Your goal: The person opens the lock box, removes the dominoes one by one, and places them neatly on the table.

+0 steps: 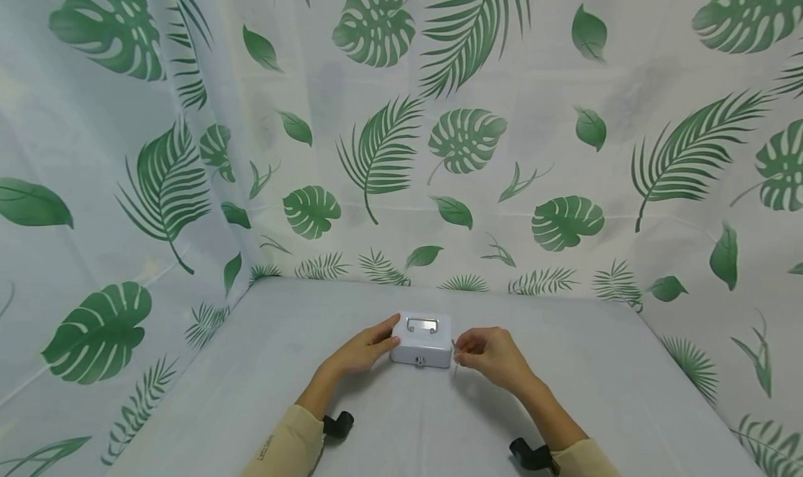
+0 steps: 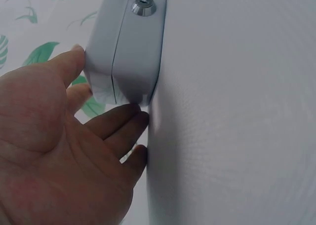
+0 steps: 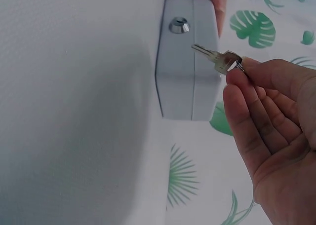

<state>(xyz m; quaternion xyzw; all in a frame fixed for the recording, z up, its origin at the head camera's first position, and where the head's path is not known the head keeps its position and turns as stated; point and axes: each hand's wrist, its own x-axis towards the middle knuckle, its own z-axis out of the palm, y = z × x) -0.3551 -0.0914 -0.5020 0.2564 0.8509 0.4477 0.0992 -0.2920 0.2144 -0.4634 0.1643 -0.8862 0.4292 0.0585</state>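
A white metal cash box [image 1: 406,357] sits on the table with its lid down. On its front is a round silver keyhole lock [image 3: 179,25], and a metal carry handle [image 1: 422,321] lies on the lid. My left hand [image 1: 364,348] rests against the box's left side, thumb at the lid's edge, the other fingers loosely extended along the side. My right hand [image 1: 495,358] is just off the box's right side. Between thumb and index finger it pinches a small silver key [image 3: 219,59] by its ring, the blade pointing toward the lock and apart from it.
A white cloth covers the table [image 1: 401,421]. Behind it and at both sides hang white curtains [image 1: 401,170] printed with green leaves. Black wrist cameras are strapped on the left wrist [image 1: 339,425] and the right wrist [image 1: 530,455].
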